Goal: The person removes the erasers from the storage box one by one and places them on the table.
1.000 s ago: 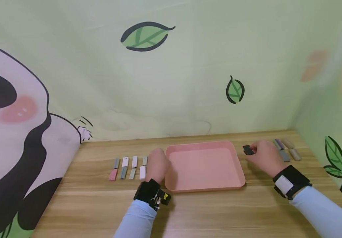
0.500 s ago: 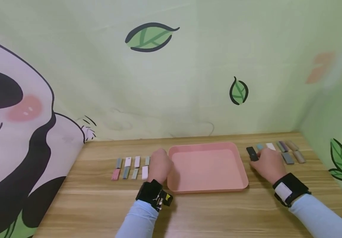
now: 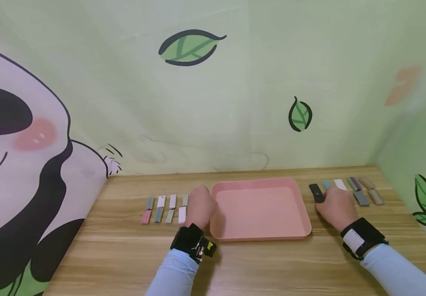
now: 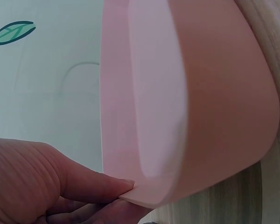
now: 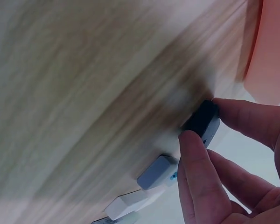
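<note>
Right hand (image 3: 336,207), fingertips pinching black block (image 3: 316,193) on table (image 3: 272,263).

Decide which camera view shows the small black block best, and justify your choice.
The right wrist view: the black block fills the close-up, pinched between the right hand's thumb and finger. The head view shows it small, left of that hand. The left wrist view misses it, showing only the pink tray.

Pale green walls (image 3: 257,102) meeting in a corner, cartoon panda (image 3: 9,156), painted leaves (image 3: 191,46), light wooden table (image 3: 124,263)
</note>
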### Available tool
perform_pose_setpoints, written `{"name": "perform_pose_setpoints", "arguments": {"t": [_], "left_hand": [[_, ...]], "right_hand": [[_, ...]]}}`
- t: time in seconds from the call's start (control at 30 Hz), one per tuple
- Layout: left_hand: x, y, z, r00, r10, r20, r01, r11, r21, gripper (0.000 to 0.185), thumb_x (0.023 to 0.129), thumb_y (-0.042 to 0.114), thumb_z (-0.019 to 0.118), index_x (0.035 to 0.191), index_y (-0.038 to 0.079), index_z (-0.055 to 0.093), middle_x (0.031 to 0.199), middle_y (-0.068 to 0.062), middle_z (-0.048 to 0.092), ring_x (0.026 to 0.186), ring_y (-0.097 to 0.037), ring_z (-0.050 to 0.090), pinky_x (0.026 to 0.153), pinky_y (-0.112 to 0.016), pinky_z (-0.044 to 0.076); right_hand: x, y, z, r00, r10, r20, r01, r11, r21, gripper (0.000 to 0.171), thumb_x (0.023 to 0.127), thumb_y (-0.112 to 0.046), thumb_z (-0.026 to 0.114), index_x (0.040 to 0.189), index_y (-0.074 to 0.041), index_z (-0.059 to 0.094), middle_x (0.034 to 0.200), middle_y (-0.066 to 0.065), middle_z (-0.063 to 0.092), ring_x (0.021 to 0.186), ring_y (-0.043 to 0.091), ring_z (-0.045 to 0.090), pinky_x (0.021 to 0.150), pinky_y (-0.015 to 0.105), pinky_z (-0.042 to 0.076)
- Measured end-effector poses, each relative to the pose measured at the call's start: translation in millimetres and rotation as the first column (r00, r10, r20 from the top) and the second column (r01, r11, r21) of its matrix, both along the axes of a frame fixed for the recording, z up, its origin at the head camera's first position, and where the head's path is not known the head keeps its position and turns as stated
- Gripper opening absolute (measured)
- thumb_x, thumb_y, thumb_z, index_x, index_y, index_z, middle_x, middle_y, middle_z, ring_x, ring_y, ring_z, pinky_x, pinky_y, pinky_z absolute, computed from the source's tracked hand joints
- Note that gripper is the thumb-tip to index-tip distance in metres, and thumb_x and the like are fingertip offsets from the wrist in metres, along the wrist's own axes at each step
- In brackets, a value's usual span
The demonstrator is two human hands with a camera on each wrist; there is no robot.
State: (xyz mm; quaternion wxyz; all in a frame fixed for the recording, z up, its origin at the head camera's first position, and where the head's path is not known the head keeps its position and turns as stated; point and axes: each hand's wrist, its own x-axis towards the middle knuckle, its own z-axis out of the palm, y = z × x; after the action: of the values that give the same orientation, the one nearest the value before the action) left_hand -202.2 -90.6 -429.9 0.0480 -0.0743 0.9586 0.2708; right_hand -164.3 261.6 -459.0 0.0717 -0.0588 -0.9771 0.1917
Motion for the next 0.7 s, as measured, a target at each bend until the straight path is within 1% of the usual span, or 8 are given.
{"name": "perform_pose_setpoints", "arguments": {"t": [0.1, 0.27, 0.4, 0.5, 0.6, 0.67, 0.7], "left_hand": [[-0.4, 1, 0.9, 1.000, -0.004, -0.002, 0.004, 1.000, -0.012, 0.006, 0.080, 0.001, 0.059, 0.077, 0.004, 0.063, 0.072, -0.007, 0.060, 0.062, -0.020, 0.055, 0.050, -0.026, 0.041], [-0.8, 2, 1.0, 1.000, 0.004, 0.016, -0.004, 1.000, 0.001, 0.005, 0.080, 0.001, 0.059, 0.081, 0.003, 0.064, 0.073, -0.008, 0.060, 0.063, -0.021, 0.055, 0.051, -0.026, 0.042], [-2.0, 1, -0.3, 1.000, 0.011, 0.020, -0.011, 1.000, 0.015, 0.006, 0.081, 0.000, 0.059, 0.084, 0.003, 0.064, 0.074, -0.009, 0.060, 0.064, -0.022, 0.055, 0.051, -0.027, 0.042], [-4.1, -1, -1.9, 1.000, 0.002, 0.005, -0.002, 1.000, -0.002, 0.006, 0.080, 0.000, 0.059, 0.083, 0.002, 0.064, 0.075, -0.008, 0.061, 0.064, -0.022, 0.055, 0.052, -0.027, 0.042], [-5.6, -4, -2.8, 1.000, -0.007, -0.018, 0.006, 1.000, -0.007, 0.006, 0.080, 0.001, 0.058, 0.080, 0.003, 0.063, 0.073, -0.008, 0.060, 0.063, -0.021, 0.055, 0.051, -0.027, 0.042], [-5.2, -8, -2.7, 1.000, -0.004, -0.021, 0.005, 1.000, 0.018, 0.009, 0.082, 0.002, 0.057, 0.074, 0.004, 0.060, 0.067, -0.006, 0.055, 0.058, -0.020, 0.053, 0.048, -0.027, 0.040], [-4.5, -10, -2.6, 1.000, -0.002, -0.027, 0.003, 0.999, 0.032, 0.014, 0.083, 0.004, 0.057, 0.069, 0.005, 0.058, 0.063, -0.005, 0.052, 0.055, -0.019, 0.050, 0.046, -0.027, 0.039]], "right_hand": [[1.0, 1, -0.1, 1.000, 0.002, -0.008, -0.002, 1.000, 0.003, 0.022, 0.073, -0.017, 0.071, 0.059, -0.003, 0.062, 0.053, 0.005, 0.056, 0.051, 0.021, 0.050, 0.046, 0.028, 0.033], [1.7, 3, -1.4, 1.000, 0.003, -0.016, -0.003, 1.000, 0.004, 0.025, 0.073, -0.018, 0.070, 0.055, -0.005, 0.059, 0.051, 0.003, 0.053, 0.049, 0.020, 0.049, 0.045, 0.028, 0.032], [2.2, 4, -0.4, 1.000, 0.003, -0.002, -0.004, 1.000, -0.020, 0.031, 0.075, -0.020, 0.070, 0.051, -0.008, 0.054, 0.048, 0.000, 0.048, 0.047, 0.018, 0.045, 0.044, 0.027, 0.030], [2.6, 5, 5.9, 1.000, -0.003, -0.004, 0.003, 0.998, -0.055, 0.033, 0.076, -0.023, 0.069, 0.052, -0.008, 0.053, 0.048, 0.000, 0.045, 0.047, 0.017, 0.044, 0.044, 0.028, 0.031], [3.7, 7, 18.0, 0.998, 0.001, -0.068, -0.006, 0.997, -0.075, 0.029, 0.077, -0.025, 0.070, 0.065, 0.001, 0.064, 0.057, 0.009, 0.058, 0.053, 0.023, 0.055, 0.047, 0.034, 0.041], [5.4, 8, 27.8, 0.994, 0.001, -0.105, -0.011, 0.996, -0.094, 0.033, 0.079, -0.027, 0.069, 0.079, 0.006, 0.068, 0.068, 0.016, 0.065, 0.059, 0.027, 0.060, 0.049, 0.036, 0.045], [7.0, 9, 32.9, 0.992, 0.004, -0.126, -0.016, 0.995, -0.096, 0.037, 0.080, -0.029, 0.069, 0.087, 0.007, 0.068, 0.075, 0.019, 0.067, 0.063, 0.027, 0.062, 0.051, 0.036, 0.045]]}}
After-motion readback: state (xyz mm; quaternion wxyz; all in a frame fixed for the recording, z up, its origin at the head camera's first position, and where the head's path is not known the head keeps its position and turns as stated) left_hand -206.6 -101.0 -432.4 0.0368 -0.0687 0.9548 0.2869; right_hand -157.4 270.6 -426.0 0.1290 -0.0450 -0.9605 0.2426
